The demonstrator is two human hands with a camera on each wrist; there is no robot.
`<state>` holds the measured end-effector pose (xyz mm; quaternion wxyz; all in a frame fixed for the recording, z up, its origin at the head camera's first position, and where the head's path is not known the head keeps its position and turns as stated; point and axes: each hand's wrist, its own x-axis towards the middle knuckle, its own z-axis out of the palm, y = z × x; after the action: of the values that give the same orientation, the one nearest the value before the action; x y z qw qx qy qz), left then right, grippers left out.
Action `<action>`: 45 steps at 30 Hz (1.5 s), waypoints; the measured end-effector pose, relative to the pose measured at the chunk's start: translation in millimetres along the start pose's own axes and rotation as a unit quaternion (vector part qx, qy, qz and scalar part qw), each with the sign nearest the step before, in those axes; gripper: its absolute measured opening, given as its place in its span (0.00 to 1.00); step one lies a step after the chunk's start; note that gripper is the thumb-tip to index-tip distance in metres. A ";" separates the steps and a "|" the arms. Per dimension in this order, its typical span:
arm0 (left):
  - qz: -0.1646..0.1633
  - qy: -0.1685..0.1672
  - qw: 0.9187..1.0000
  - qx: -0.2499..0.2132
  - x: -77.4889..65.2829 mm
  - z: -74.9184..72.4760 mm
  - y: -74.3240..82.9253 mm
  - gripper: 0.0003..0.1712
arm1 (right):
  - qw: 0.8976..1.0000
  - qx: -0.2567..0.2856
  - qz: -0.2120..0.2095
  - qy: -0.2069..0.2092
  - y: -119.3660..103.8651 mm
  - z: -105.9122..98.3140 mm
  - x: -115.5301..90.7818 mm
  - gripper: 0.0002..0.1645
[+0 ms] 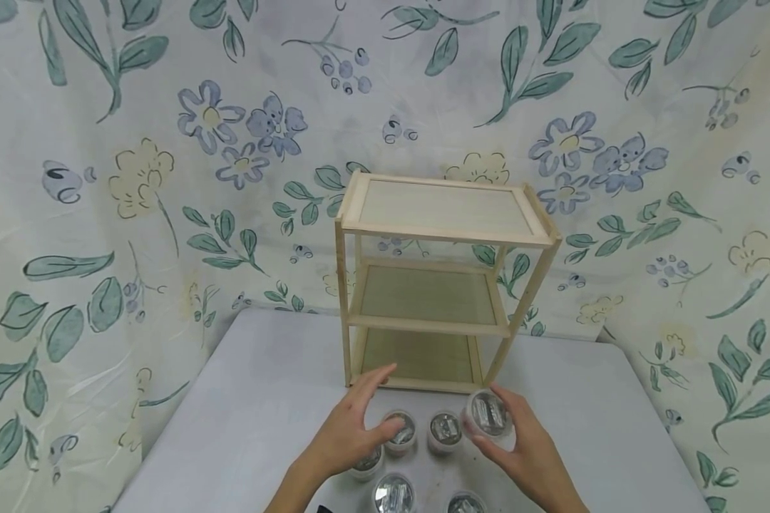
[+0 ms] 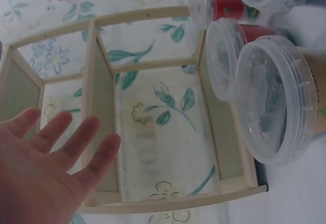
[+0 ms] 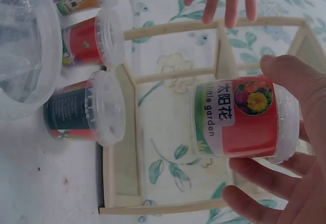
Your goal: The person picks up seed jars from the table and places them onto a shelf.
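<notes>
My right hand (image 1: 531, 449) grips a clear-lidded plastic planting tub (image 3: 239, 119) by its lid end, thumb on one side and fingers on the other. Its red label bears flowers and the words "little garden". In the head view the held tub (image 1: 488, 413) is near the front right foot of a wooden shelf (image 1: 428, 324). My left hand (image 1: 343, 436) hovers over the other tubs with fingers spread and nothing in its grasp. Beneath and beside it stand a tub (image 1: 403, 436) and another tub (image 1: 367, 464), both partly covered by that hand.
The three-tier shelf stands at the back of a white table (image 1: 276, 385). More tubs stand in front of it: one tub (image 1: 445, 432) between the hands, a larger tub (image 1: 393, 494) and another tub (image 1: 465, 503) nearer me. A floral sheet (image 1: 231, 214) hangs behind.
</notes>
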<state>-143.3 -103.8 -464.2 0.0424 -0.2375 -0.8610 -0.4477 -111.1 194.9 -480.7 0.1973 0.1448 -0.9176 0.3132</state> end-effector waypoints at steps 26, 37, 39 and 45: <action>0.028 -0.009 1.000 -0.008 -0.9 25.2 2.8 0.43 | 0.999 0.016 -0.042 -0.012 -26.2 -5.6 20.3 0.51; 0.061 -0.039 0.997 -0.014 5.8 34.0 12.4 0.43 | 0.997 0.021 -0.067 -0.038 -40.7 -5.3 31.5 0.51; 0.067 -0.041 0.997 -0.010 6.4 35.5 12.7 0.44 | 0.996 0.023 -0.069 -0.042 -41.7 -4.8 31.9 0.51; 0.090 -0.029 0.995 -0.004 8.2 41.4 10.8 0.45 | 0.995 0.040 -0.084 -0.042 -44.0 -1.7 31.9 0.50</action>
<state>-139.9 -62.8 -478.3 0.0564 -0.3273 -0.8350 -0.4387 -121.7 157.9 -442.2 0.1781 0.2425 -0.8965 0.3251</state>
